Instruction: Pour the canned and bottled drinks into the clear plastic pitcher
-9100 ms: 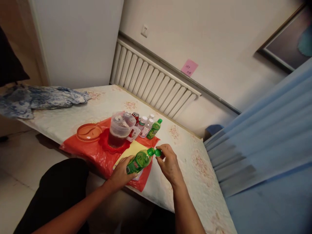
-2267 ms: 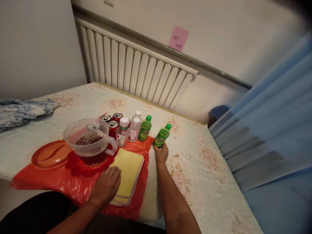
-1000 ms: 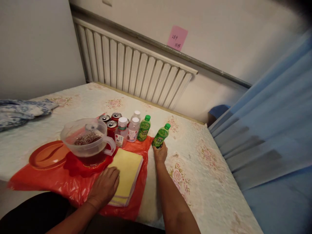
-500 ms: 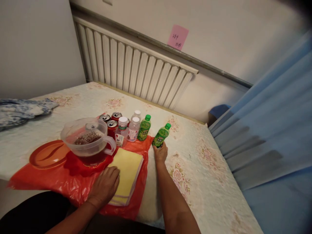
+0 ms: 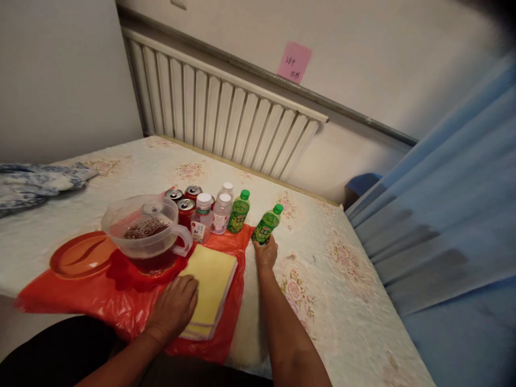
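I had my right hand [image 5: 266, 255] closed round the lower part of a green bottle [image 5: 267, 224], its green cap on top. The bottle was just beyond the right edge of the red plastic sheet [image 5: 233, 317], over the flowered cover [image 5: 346, 301]; my hand hid its base. My left hand [image 5: 173, 306] lay palm down with the fingers loosely extended and gripping nothing, its fingertips on the left edge of the folded yellow cloth [image 5: 209, 285], towards the near edge of the sheet.

A second green bottle [image 5: 239, 212], capped too, stood upright near the far right corner of the sheet, to the left of the one I held. Left of it came three clear bottles [image 5: 221, 216] with white caps, grouped close together, and then some drink cans [image 5: 186, 209], mostly red, partly hidden behind them. The clear jug [image 5: 141, 228] held dark liquid with foam on top, and its handle pointed right; it sat in a red scalloped dish [image 5: 121, 274]. An orange lid [image 5: 80, 255] lay flat beside that dish, by the sheet's left part. A blue and white patterned cloth [image 5: 40, 185] lay crumpled at the left edge of the cover, and a white radiator [image 5: 226, 113] ran along its far edge.
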`<state>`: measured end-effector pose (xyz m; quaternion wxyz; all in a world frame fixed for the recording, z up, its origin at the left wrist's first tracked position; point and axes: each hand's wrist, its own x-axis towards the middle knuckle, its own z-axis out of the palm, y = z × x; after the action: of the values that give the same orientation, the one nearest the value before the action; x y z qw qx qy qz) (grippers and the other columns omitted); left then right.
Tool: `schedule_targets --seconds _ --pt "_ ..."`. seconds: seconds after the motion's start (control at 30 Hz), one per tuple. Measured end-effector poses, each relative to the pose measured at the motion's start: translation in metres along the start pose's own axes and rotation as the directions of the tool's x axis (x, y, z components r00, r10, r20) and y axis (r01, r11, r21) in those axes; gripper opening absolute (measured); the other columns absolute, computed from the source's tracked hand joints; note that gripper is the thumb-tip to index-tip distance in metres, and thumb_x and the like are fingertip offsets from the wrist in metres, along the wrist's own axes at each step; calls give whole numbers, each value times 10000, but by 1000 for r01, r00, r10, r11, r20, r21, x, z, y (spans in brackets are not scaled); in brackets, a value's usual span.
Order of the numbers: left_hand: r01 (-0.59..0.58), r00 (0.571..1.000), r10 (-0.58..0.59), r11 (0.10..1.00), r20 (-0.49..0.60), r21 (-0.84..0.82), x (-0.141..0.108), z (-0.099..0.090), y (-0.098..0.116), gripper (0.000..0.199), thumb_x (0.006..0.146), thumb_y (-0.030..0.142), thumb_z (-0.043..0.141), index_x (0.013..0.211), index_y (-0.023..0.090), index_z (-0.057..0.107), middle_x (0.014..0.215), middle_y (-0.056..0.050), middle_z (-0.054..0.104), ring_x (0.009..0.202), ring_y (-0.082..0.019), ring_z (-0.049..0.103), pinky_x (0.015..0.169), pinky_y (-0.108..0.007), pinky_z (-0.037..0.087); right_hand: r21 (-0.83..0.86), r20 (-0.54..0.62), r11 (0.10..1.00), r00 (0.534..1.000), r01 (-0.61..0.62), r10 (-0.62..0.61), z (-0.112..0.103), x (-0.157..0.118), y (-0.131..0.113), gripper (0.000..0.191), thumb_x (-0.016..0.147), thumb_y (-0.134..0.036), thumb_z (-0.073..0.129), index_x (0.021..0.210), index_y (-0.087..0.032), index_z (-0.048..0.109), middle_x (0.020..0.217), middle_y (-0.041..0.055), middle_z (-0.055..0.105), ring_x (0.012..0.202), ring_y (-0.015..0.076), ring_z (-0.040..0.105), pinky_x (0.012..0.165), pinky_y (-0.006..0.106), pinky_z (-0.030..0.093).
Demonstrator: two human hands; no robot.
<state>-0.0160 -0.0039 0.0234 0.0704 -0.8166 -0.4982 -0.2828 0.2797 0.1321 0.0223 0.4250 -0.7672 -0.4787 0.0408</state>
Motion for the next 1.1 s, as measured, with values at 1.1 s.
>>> schedule_targets --seconds 1.1 --pt "64 992 -65 998 104 18 3 -5 6 190 963 141 473 959 196 654 1003 -76 660 960 -250 587 881 -393 462 323 32 945 999 -52 43 -18 -50 -2 466 737 -409 628 1095 -112 652 798 55 706 708 204 655 742 317 531"
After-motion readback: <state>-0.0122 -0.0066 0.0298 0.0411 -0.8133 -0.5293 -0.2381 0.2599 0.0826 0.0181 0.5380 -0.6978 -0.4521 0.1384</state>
